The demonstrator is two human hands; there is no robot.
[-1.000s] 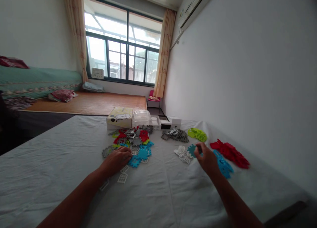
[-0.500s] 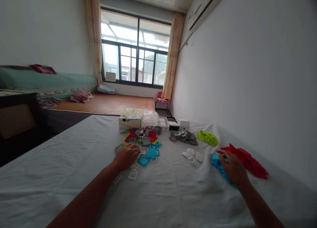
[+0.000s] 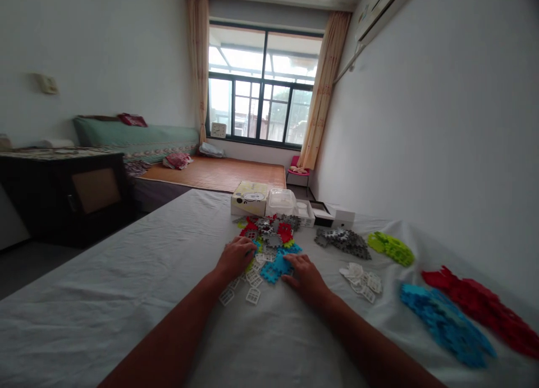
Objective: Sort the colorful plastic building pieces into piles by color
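Sheet (image 3: 126, 275) — hands (image 3: 236, 256) (image 3: 305, 275) on tiles (image 3: 273, 239).

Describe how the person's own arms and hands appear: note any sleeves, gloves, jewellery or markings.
The left hand and right hand are bare, with no gloves, rings, watch or bands visible. Both forearms are uncovered down to the picture's edge, so no sleeve shows. No markings can be made out.

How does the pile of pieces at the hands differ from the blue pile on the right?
The mixed pile holds red, grey, blue, green and white pieces; the blue pile is one colour. The left hand and right hand touch the mixed pile; nothing touches the blue pile. Both lie on the white cloth.
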